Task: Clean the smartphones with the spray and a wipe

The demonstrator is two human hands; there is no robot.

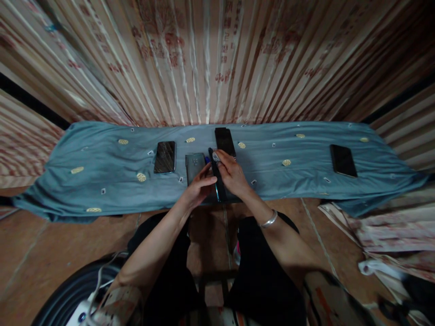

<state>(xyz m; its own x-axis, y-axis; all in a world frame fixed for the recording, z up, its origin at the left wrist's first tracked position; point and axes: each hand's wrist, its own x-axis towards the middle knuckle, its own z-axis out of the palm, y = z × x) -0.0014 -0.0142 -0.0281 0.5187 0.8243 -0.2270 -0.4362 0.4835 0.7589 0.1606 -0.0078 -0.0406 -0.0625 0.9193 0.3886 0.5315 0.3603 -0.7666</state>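
While R hand (234, 174) grips a dark phone (218, 186), L hand (201, 186) meets it from the side

As the hands are nearly together mid-cloth, the dark phone sits btwn them, tilted up on its long edge, lower end nr the cloth's front edge. R hand is clamped on its upper part, w/ fingers bent over the top end. L hand is half-curled, thumb against the phone's left side; can't tell if it bears any of the grip. A small blue item (207, 160) shows just left of the phone, too hidden to ID.

Just beside L hand, a grey phone or case (can't tell which) (195, 166) lies on the blue cloth (265, 174), partly covered by the hand. A black phone (224, 139) lies flat just beyond R hand.

Farther L, a glossy phone (165, 157) lies face up, reflecting stripes. Well off to the R, another dark slab-like device (343, 160) lies alone.

The cloth has yellow motifs & small white-edged rectangles. Behind it hangs a pleated curtain (190, 68) w/ reddish prints. R wrist wears a silver bangle (269, 220). Below: black trouser legs (268, 267), brown tiled floor (210, 235), & lower L, a black coil (64, 290) w/ a white cable (99, 276).
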